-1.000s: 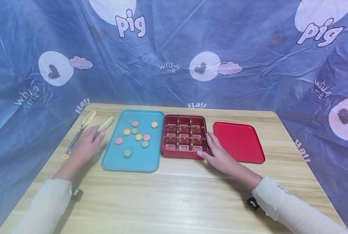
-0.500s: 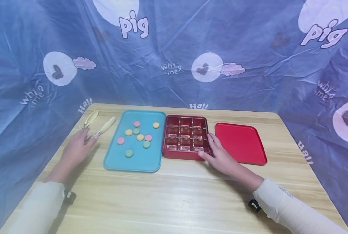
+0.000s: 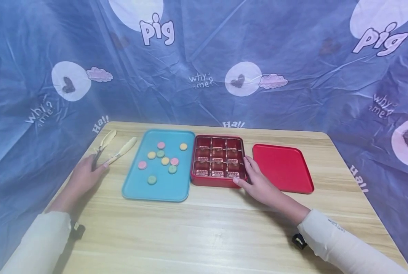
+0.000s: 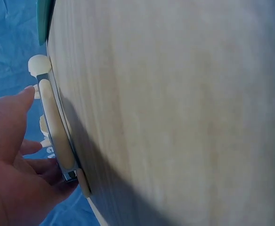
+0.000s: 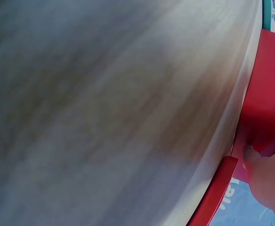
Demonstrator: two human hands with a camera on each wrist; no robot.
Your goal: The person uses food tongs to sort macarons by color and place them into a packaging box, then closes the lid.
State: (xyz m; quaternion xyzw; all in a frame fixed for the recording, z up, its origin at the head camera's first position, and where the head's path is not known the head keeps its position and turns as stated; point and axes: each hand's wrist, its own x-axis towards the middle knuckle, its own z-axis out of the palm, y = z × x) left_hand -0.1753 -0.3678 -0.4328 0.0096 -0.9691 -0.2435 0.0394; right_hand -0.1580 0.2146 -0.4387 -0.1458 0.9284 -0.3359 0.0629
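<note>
My left hand (image 3: 84,175) is at the handle end of the food tongs (image 3: 121,150), which lie spread on the table at the left. In the left wrist view its thumb and curled fingers lie on either side of the tongs (image 4: 55,125). My right hand (image 3: 260,184) holds the front right corner of a red box (image 3: 210,181), thumb at the front and fingers along the right side. Part of the thumb shows against the box wall (image 5: 269,89) in the right wrist view. A clear insert divides the box into several square compartments, with nothing in them.
A blue tray (image 3: 166,192) left of the box bears several pink, yellow and green macaron-like discs (image 3: 152,180). To the right lies a flat red lid (image 3: 282,169). Behind the wooden table (image 3: 190,236) hangs a blue printed cloth (image 3: 190,49).
My left hand has drawn back along the tongs toward their handle end, uncovering more of both arms. The tongs and the right hand on the box have stayed in place.
</note>
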